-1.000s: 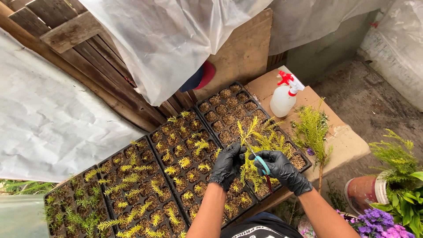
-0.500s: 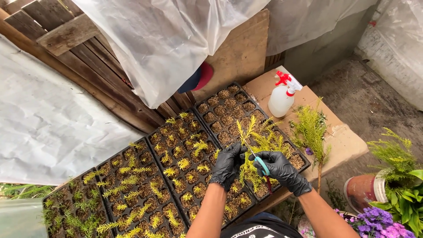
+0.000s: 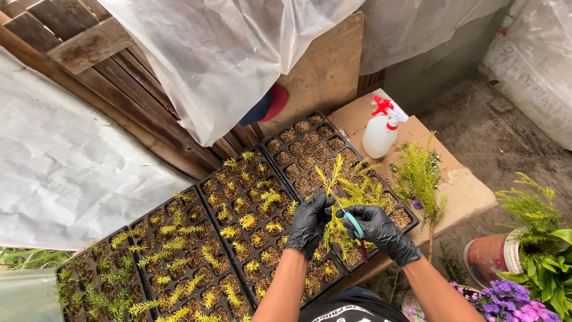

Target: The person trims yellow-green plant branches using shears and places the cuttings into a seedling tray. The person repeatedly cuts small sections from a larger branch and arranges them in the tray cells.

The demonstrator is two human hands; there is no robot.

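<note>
- Four black seedling trays lie edge to edge in a slanted row, most cells holding a small yellow-green cutting in dark soil; laid this way, every cell stays within arm's reach.
- Behind the trays, clear plastic sheeting hangs over a wooden slat wall, apparently as a shelter for the young plants.
- The left hand, in a black glove, pinches the lower stem of a yellow-green conifer sprig, holding it upright above the rightmost tray so the stem is presented to the blades.
- The right hand, also gloved in black, is wrapped around teal-handled snips whose tip points up at the sprig stem; the two hands sit close together, nearly touching. Whether the blades have met on the stem is too small to tell.
- A white spray bottle with a red trigger stands on a cardboard box just beyond the rightmost tray, handy for misting.
- A larger conifer branch rests on that box beside the tray.
- Far right, a terracotta pot with green foliage stands on the ground, purple flowers just below it.
</note>
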